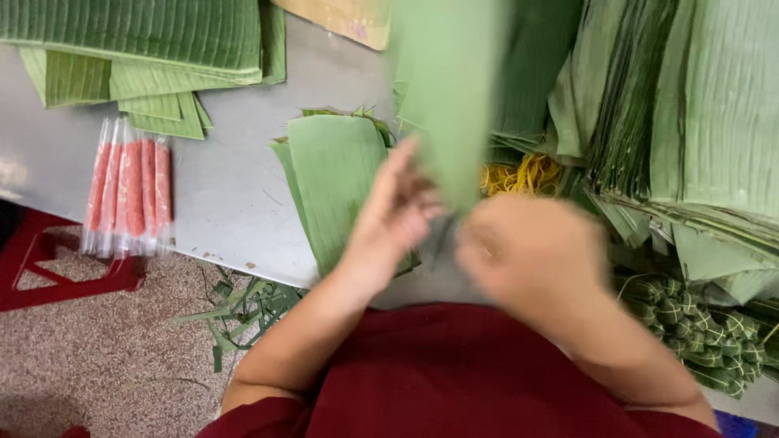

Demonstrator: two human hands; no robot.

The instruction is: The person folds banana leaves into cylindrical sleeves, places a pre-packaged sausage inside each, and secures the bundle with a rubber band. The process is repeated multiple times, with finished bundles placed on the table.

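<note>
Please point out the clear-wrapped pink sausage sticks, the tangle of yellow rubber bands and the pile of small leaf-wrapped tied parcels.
clear-wrapped pink sausage sticks [130,195], head view, middle of the row.
tangle of yellow rubber bands [523,174], head view, centre of the heap.
pile of small leaf-wrapped tied parcels [698,328], head view, one parcel mid-pile.

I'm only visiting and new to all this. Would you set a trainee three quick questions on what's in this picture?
1. True or false: both hands grip the long green leaf strip.
2. What lies left of the cut banana-leaf stack on the grey metal table?
3. Which is nearer the yellow rubber bands: the left hand or the right hand?

Key
1. True, though motion blurs them.
2. Pink sausage sticks in clear plastic wrap.
3. The right hand.
</note>
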